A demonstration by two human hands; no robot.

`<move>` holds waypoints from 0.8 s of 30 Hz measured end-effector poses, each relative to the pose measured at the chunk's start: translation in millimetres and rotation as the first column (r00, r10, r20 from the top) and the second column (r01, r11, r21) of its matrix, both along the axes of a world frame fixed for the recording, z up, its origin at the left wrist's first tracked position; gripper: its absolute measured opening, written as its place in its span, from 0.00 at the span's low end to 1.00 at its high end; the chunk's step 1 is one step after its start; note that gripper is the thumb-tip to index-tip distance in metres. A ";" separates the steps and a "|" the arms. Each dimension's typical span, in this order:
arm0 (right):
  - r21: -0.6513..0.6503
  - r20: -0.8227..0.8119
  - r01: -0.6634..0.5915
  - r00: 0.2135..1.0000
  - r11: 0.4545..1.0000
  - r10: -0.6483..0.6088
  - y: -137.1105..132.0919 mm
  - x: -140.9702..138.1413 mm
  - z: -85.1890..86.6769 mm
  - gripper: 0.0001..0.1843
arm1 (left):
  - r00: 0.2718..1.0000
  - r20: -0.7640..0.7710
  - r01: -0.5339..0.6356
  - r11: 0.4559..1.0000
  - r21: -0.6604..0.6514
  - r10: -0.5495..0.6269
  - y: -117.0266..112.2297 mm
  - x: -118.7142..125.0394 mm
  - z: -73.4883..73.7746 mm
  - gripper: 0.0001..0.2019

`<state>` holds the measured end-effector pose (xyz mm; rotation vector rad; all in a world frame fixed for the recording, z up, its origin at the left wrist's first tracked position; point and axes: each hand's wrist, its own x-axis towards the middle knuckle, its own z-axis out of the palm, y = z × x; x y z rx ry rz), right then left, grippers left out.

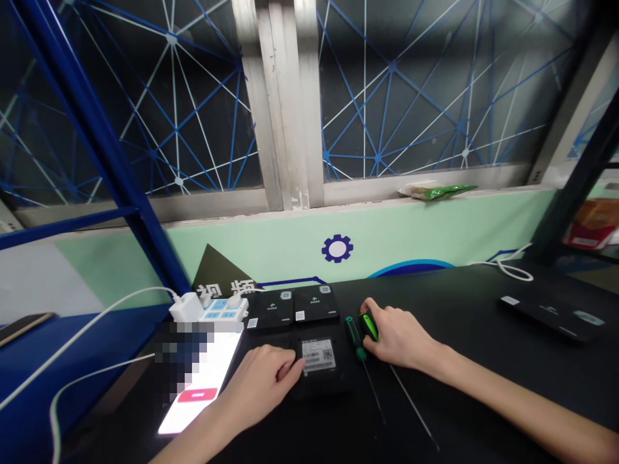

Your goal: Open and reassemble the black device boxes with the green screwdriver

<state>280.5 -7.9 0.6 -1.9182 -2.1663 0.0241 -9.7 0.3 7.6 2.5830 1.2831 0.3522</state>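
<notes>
My left hand (264, 383) rests on the black table (483, 386) with its fingers curled against the left edge of a small black box (319, 364) that lies with a white label facing up. My right hand (399, 335) has its fingers closed round the green and black handle of a screwdriver (370, 325), whose thin shaft runs back under the hand toward me. A second screwdriver (355, 338) with a green and black handle lies just left of it, between the hand and the box.
Two more black boxes (300, 306) lie behind the labelled one. A lit phone (203, 380) lies at the left, beside a white power strip (213, 309) with cables. Another flat black device (546, 316) sits far right. A blue rack post (111, 161) stands at the left, a window behind.
</notes>
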 end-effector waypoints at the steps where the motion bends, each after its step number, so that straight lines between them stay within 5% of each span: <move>1: 0.013 0.020 0.000 1.000 1.000 0.000 -0.2 0.2 0.5 0.20 | 1.000 -0.002 0.000 1.000 0.000 0.000 -0.2 0.2 0.3 0.24; 7: 0.188 0.038 -0.027 0.999 0.982 0.020 -0.4 2.9 4.6 0.16 | 1.000 -0.011 -0.006 1.000 0.002 0.006 0.0 0.4 0.6 0.24; 11: 0.378 -0.008 -0.161 0.984 0.912 0.177 -0.7 0.5 2.5 0.14 | 1.000 -0.004 0.002 1.000 0.010 -0.002 0.3 -0.2 -0.2 0.24; 16: 0.321 -0.090 -0.329 0.923 0.888 0.375 -2.0 -4.0 -3.9 0.18 | 1.000 -0.017 -0.007 1.000 0.009 0.007 -0.9 0.4 0.5 0.24; 24: 0.247 -0.144 -0.379 0.896 0.892 0.420 -2.3 -3.1 -4.2 0.22 | 1.000 0.008 -0.001 1.000 0.019 0.000 -0.3 1.5 1.4 0.24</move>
